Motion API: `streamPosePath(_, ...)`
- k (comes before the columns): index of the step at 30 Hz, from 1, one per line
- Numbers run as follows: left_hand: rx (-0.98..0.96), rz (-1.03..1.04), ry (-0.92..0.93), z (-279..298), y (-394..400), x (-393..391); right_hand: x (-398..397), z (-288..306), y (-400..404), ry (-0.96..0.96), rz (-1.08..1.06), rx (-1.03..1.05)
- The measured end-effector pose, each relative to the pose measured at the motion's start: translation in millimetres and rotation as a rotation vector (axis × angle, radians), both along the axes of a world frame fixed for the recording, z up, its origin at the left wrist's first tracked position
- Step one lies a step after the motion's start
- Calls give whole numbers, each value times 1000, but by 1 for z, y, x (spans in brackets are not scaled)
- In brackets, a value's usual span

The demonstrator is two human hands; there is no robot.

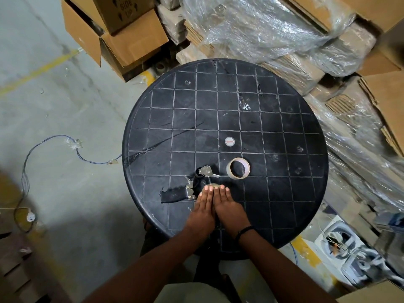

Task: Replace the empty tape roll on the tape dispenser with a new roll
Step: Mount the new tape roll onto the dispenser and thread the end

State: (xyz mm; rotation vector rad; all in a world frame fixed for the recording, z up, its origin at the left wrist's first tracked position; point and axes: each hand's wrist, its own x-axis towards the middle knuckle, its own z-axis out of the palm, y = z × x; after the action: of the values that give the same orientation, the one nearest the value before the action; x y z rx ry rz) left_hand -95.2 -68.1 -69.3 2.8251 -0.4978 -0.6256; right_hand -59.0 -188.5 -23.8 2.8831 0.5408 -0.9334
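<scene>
Black round table [284, 119] with a grid pattern stands among wrapped cardboard stacks [273, 29]. Tape dispenser [185, 189] lies near its front edge; new tape roll [238, 167] sits just right. Left hand [204, 207] and right hand [228, 207] rest flat, fingers extended, beside the dispenser.

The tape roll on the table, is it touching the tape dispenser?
Apart. The head view shows bare black table between the tape roll and the tape dispenser, which lies to its left.

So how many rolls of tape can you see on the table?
1: a clear round tape roll lying flat on the black round table, beyond the right hand. Another may hide under the fingers.
</scene>
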Motion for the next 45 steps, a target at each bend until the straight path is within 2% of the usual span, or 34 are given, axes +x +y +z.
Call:
streamPosePath(7,30,-14,33,-13,10,8,14,-23,0,-15,106,-35)
streamPosePath(10,101,-90,122,-10,12,13,12,-33,5,0,82,-36)
streamPosePath(13,83,-89,37,-12,10,12,8,-31,5,10,81,-34)
streamPosePath(17,91,-134,48,-27,10,-1,6,-34,6,68,3,-54)
streamPosePath(22,214,-162,80,-30,5,-2,10,-25,3,118,-4,23)
streamPosePath(25,184,-155,115,-25,4,6,17,-16,6,111,-57,2)
streamPosePath(29,128,-192,141,-3,17,25,34,-6,14,50,-186,88)
streamPosePath(32,-55,-76,-11,7,43,34,48,-1,25,-136,-287,59)
streamPosePath(34,-67,-8,-38,5,60,41,55,-1,38,-193,-289,10)
streamPosePath(41,-43,227,143,-16,98,75,70,-22,73,-115,-194,-130)
streamPosePath(45,-71,107,170,-31,117,85,75,-24,81,-92,-214,-146)
